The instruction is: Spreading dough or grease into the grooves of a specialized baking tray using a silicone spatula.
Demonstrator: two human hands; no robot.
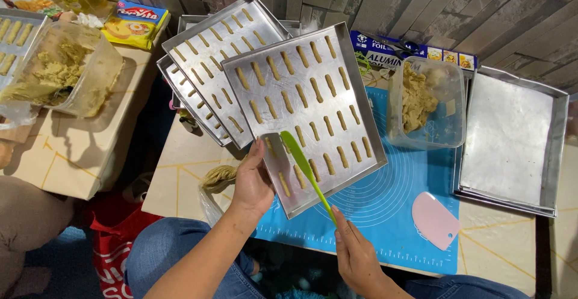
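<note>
Left hand (253, 181) open and flat, right hand (355, 254) closed in a pinching grip

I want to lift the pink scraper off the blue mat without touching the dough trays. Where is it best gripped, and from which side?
Probably grip the pink scraper by its rounded lower right end, coming from the person's near right. It lies flat on the blue mat, so a thumb would likely need to slip under its thin edge. That end points away from the filled tray and the green spatula.
</note>
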